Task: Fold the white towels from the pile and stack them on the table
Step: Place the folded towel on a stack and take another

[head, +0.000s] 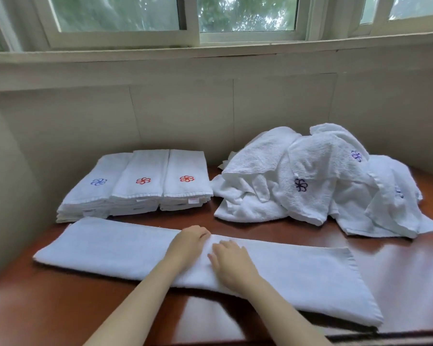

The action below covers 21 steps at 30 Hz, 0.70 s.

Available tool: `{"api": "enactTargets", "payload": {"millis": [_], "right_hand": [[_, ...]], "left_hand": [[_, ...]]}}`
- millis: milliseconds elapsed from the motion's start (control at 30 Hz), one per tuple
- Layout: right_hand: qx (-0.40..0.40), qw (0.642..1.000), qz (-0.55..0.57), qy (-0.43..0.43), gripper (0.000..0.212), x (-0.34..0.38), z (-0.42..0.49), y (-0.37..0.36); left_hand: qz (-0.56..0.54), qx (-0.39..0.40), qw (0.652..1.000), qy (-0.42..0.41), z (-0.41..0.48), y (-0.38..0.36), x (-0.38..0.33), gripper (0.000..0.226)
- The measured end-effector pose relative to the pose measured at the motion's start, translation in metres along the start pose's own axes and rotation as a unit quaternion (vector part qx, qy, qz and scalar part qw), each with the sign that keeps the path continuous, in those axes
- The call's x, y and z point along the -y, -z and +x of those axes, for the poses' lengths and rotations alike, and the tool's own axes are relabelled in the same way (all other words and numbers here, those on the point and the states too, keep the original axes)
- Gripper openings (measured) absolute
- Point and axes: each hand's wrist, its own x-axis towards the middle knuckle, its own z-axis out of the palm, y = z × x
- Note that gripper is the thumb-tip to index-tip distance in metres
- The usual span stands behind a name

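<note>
Two bare hands rest side by side on the middle of a long white towel [298,275], which lies folded into a narrow band across the near part of the reddish-brown surface [60,308]; its left end reaches toward the wall, and its right end runs toward the near right edge of the surface. The left hand [189,242] sits at the towel's far edge with its fingers [204,233] bent down and close together; whether they pinch the cloth or only press on it, I cannot tell. The right hand [231,262] lies flat on the cloth just beside the left one; its fingers [225,245] are straight and slightly apart, holding nothing.

Behind the band, at the back left, stand three stacks of folded towels [140,196], touching one another in a row; the left stack shows a blue flower emblem on top, the middle and right ones each a red one. At the back right, apart from the stacks, sits the pile of unfolded towels [273,171], crumpled and heaped, with dark purple flower emblems showing on some of them; its front edge lies near the far edge of the long towel. A window [115,13] with a pale frame runs above the tiled wall.
</note>
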Motion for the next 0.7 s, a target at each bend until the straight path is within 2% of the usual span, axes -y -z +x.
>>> {"api": "enactTargets", "payload": {"millis": [67,100,133,167,200,233,267,300,333,400,433,500,533,567,600,633,667,700], "right_hand": [[0.047,0.998,-0.028,-0.034,0.057,0.021,0.012,-0.014],[0.053,0.996,-0.049,-0.051,0.061,0.027,0.017,-0.018],[0.054,0.994,-0.068,-0.068,0.065,0.033,0.022,-0.021],[0.05,0.992,-0.078,-0.085,0.068,0.038,0.026,-0.023],[0.044,0.991,-0.078,-0.099,0.071,0.045,0.031,-0.025],[0.037,0.991,-0.069,-0.106,0.073,0.051,0.036,-0.029],[0.028,0.993,-0.05,-0.105,0.075,0.056,0.041,-0.033],[0.015,0.995,-0.029,-0.095,0.077,0.06,0.046,-0.038],[0.003,0.996,-0.013,-0.084,0.078,0.061,0.049,-0.043],[-0.014,0.998,-0.003,-0.065,0.081,0.06,0.054,-0.047],[-0.02,0.998,0.0,-0.063,0.082,0.058,0.056,-0.048],[-0.014,0.998,0.007,-0.059,0.081,0.055,0.054,-0.047],[-0.01,0.998,0.02,-0.053,0.077,0.054,0.052,-0.044],[-0.008,0.998,0.049,-0.045,0.07,0.054,0.05,-0.038],[-0.011,0.99,0.13,-0.046,0.062,0.054,0.048,-0.03],[-0.023,0.96,0.271,-0.072,0.055,0.054,0.046,-0.018],[-0.036,0.887,0.443,-0.124,0.051,0.051,0.041,-0.001],[-0.034,0.794,0.585,-0.161,0.051,0.046,0.036,0.014]], "left_hand": [[0.048,0.025,0.997,0.056,-0.009,0.022,0.037,0.038],[0.076,0.01,0.991,0.107,-0.016,0.034,0.059,0.042],[0.091,-0.037,0.98,0.176,-0.028,0.045,0.08,0.047],[0.068,-0.125,0.955,0.261,-0.04,0.055,0.098,0.052],[0.022,-0.21,0.913,0.349,-0.052,0.064,0.117,0.058],[-0.047,-0.294,0.857,0.42,-0.063,0.069,0.13,0.06],[-0.126,-0.354,0.798,0.471,-0.071,0.075,0.142,0.058],[-0.218,-0.409,0.74,0.488,-0.077,0.08,0.151,0.055],[-0.313,-0.433,0.689,0.49,-0.077,0.085,0.158,0.054],[-0.495,-0.457,0.55,0.494,-0.07,0.1,0.164,0.052],[-0.536,-0.431,0.525,0.502,-0.059,0.108,0.167,0.05],[-0.513,-0.361,0.595,0.502,-0.048,0.117,0.167,0.053],[-0.497,-0.356,0.627,0.483,-0.049,0.12,0.157,0.054],[-0.447,-0.377,0.685,0.434,-0.047,0.123,0.145,0.052],[-0.409,-0.391,0.742,0.36,-0.045,0.125,0.129,0.048],[-0.368,-0.372,0.807,0.275,-0.043,0.125,0.112,0.044],[-0.338,-0.318,0.863,0.199,-0.045,0.129,0.089,0.041],[-0.317,-0.233,0.91,0.131,-0.048,0.131,0.067,0.039]]}}
